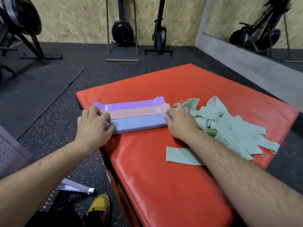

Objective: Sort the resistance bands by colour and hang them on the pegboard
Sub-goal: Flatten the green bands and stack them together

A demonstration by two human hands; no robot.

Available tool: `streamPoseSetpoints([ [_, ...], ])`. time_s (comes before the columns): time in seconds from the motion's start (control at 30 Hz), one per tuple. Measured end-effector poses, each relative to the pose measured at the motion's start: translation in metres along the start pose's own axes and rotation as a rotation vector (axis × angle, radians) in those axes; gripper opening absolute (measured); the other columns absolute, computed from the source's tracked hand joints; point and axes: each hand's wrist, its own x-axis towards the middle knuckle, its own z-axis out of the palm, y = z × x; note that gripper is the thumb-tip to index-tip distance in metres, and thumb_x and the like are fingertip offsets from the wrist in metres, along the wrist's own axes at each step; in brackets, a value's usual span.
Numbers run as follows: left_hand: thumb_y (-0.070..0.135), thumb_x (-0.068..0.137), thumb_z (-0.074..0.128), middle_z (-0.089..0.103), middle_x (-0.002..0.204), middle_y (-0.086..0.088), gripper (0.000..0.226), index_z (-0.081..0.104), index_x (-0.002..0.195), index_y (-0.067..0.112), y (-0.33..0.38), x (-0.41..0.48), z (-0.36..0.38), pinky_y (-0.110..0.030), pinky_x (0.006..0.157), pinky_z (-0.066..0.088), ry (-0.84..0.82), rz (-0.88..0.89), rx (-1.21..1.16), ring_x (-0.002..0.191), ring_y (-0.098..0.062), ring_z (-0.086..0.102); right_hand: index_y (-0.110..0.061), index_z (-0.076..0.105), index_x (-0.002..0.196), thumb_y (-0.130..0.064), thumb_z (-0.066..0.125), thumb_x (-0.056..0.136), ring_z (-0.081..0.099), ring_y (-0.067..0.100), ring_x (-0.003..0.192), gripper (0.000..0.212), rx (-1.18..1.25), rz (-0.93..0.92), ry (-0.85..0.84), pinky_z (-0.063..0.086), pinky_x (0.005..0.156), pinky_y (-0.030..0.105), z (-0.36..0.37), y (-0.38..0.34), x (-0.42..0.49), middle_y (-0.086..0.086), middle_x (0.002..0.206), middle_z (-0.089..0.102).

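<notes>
Three neat stacks of flat bands lie side by side on a red padded box (164, 169): purple bands (131, 104) farthest, pink bands (132, 112) in the middle, blue bands (139, 123) nearest. My left hand (93, 123) pinches the left end of the blue stack. My right hand (180, 120) grips its right end. A loose heap of pale green bands (229, 126) sprawls to the right, partly under my right forearm. A pegboard panel (9, 153) shows at the lower left edge.
Black rubber floor surrounds the box, with a dark mat (36, 94) at left. Exercise machines (122, 30) stand along the back wall. A mirror (262, 22) is at right. A yellow shoe (100, 208) and a grey bracket (75, 187) sit below the box's left edge.
</notes>
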Motion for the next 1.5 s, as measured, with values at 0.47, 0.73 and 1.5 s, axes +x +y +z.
streamPoseSetpoints([
  [0.47, 0.074, 0.065, 0.063, 0.024, 0.151, 0.004, 0.096, 0.011, 0.143, 0.055, 0.204, -0.017, 0.021, -0.039, 0.107, 0.04, -0.614, 0.694, -0.333, 0.132, -0.021, 0.041, -0.047, 0.005, 0.151, -0.07, 0.084, 0.05, 0.035, 0.038, 0.14, 0.131, -0.206, 0.307, -0.644, 0.04, 0.108, 0.053, -0.093, 0.099, -0.083, 0.004, 0.157, 0.021],
  [0.73, 0.036, 0.088, 0.066, 0.046, 0.115, 0.002, 0.054, 0.038, 0.134, 0.036, 0.271, 0.014, 0.047, -0.039, 0.087, 0.047, -0.462, 0.588, -0.539, 0.103, -0.024, 0.057, -0.036, 0.046, 0.122, -0.028, 0.073, 0.081, 0.062, 0.026, 0.106, 0.05, 0.039, 0.192, -0.256, 0.052, 0.082, 0.041, -0.078, 0.148, -0.062, -0.003, 0.114, 0.063],
  [1.5, 0.033, 0.087, 0.067, 0.054, 0.115, 0.0, 0.03, 0.058, 0.108, 0.014, 0.305, 0.044, 0.025, -0.043, 0.092, 0.042, -0.211, 0.499, -0.639, 0.107, -0.021, 0.051, -0.023, 0.056, 0.123, -0.026, 0.058, 0.086, 0.039, 0.021, 0.133, 0.037, 0.085, 0.048, 0.091, 0.037, 0.109, 0.047, -0.105, 0.163, -0.056, -0.003, 0.142, 0.045],
])
